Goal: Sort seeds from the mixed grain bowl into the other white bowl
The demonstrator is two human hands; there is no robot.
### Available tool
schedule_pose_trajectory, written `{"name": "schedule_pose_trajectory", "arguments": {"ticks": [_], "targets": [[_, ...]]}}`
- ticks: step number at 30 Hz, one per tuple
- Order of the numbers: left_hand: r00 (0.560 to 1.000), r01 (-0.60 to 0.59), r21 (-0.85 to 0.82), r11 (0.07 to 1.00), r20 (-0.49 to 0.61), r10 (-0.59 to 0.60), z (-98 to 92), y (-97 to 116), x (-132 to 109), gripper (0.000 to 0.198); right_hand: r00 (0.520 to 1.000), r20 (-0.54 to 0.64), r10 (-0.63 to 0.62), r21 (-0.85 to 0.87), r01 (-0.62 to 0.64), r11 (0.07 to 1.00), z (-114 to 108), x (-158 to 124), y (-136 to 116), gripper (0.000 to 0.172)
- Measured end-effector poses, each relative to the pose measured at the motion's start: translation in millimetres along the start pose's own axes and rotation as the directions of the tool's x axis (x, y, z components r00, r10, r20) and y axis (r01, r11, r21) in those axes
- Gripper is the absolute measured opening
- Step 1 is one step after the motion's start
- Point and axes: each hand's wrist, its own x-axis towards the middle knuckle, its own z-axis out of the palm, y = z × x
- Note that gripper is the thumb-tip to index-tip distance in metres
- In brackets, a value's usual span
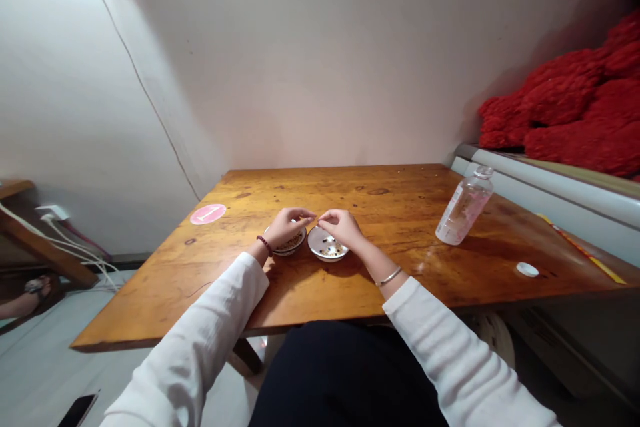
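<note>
My left hand (287, 227) and my right hand (343, 227) hang close together above the middle of a wooden table (210, 293), their fingertips pinched and almost meeting. Anything held between them is too small to make out. Under my left hand, a small white dish (295, 249) is partly hidden and holds a brownish mix. Below my right hand sits a second white dish (327, 245) with scattered small dark and pale grains or beads. A dark bead bracelet (265, 245) circles my left wrist, and a thin silver bangle (389, 276) circles my right.
A clear plastic bottle (465, 207) lies tilted on the table's right side, near a white bottle cap (527, 269). A pink round sticker (208, 214) marks the left. Walls close the far and left sides. Red fluffy fabric (560, 103) rests on a ledge (550, 180) at right.
</note>
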Motion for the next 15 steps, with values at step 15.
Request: {"name": "schedule_pose_trajectory", "arguments": {"ticks": [15], "targets": [[0.999, 0.012, 0.008, 1.0, 0.041, -0.012, -1.2, 3.0, -1.3, 0.041, 0.998, 0.031, -0.046, -0.056, 0.048, 0.997, -3.2, -1.4, -6.6, 0.016]]}}
